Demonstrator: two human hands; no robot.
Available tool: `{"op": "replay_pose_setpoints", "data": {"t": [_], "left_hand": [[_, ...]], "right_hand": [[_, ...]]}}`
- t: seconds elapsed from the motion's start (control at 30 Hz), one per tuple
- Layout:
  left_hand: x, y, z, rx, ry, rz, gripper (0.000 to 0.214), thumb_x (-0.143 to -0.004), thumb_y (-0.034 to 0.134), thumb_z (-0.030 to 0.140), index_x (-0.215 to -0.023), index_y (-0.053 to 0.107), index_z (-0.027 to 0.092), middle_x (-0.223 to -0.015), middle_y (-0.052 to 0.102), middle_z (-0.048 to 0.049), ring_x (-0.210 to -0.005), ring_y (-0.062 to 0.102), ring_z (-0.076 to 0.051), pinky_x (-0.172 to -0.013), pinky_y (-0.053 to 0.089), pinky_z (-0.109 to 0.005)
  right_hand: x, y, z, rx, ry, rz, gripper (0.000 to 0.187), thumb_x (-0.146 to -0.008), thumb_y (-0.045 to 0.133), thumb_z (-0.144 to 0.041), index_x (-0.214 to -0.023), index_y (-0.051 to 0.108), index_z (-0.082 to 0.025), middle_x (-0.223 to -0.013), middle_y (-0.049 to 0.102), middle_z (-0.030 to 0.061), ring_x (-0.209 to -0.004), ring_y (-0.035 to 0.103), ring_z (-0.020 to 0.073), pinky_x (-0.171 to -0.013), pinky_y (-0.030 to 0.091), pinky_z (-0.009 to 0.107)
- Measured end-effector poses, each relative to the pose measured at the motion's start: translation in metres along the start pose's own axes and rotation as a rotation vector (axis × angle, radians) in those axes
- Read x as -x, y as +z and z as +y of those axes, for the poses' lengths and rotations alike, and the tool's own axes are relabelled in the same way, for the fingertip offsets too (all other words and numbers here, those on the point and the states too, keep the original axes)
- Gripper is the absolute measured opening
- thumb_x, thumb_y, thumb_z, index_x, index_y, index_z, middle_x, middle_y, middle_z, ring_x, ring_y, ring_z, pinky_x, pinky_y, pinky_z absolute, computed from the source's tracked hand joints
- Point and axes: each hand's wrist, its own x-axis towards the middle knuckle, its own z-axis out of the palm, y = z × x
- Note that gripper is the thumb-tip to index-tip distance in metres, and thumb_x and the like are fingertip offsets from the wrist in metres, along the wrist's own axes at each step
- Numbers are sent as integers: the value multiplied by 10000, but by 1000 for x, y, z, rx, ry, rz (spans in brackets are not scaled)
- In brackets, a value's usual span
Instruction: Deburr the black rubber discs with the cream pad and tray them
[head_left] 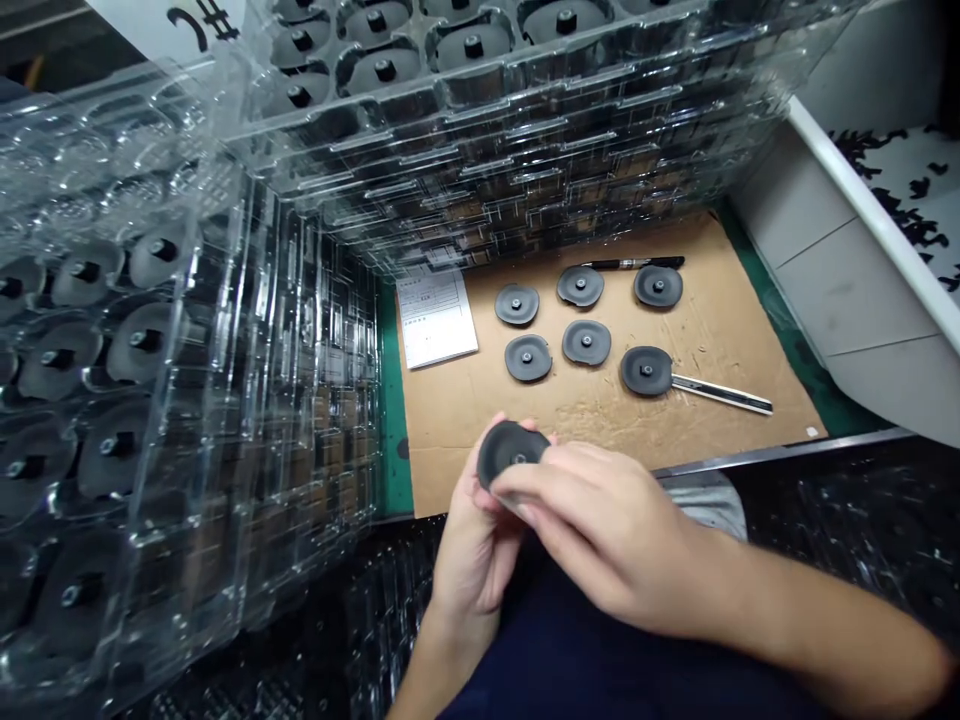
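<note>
A round dark grey rubber disc (508,447) with a small hub in its middle is held just in front of the table edge. My left hand (471,545) cups it from below and behind, fingers curled round its rim. My right hand (600,520) lies over its lower right edge, thumb and fingers pressed on the disc. Several more discs of the same kind (585,342) lie in two rows on a brown cardboard sheet (720,330) farther away.
Tall stacks of clear plastic trays holding discs (150,400) stand at the left and across the back (480,130). A black pen (637,263), a utility knife (724,394) and a printed paper (437,315) lie on the cardboard. A white bin (862,250) stands at the right.
</note>
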Motion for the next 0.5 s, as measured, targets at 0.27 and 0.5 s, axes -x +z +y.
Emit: {"op": "replay_pose_setpoints", "data": {"t": [0.27, 0.5], "left_hand": [[8, 7, 6, 17, 36, -44, 526, -655, 779, 298, -1150, 603, 271, -1092, 671, -13, -1056, 609, -207, -933, 483, -275], [9, 9, 8, 87, 2, -127, 585, -547, 825, 361, -1097, 642, 287, -1102, 676, -3, -1042, 613, -180, -921, 465, -230]], "right_hand": [[2, 0, 3, 24, -132, 61, 265, -880, 431, -113, -1103, 573, -106, -903, 637, 78, -843, 555, 168, -810, 460, 323], [25, -21, 0, 246, 77, 112, 232, -876, 489, -112, -1080, 597, -134, -818, 617, 45, -740, 515, 141, -699, 417, 291]]}}
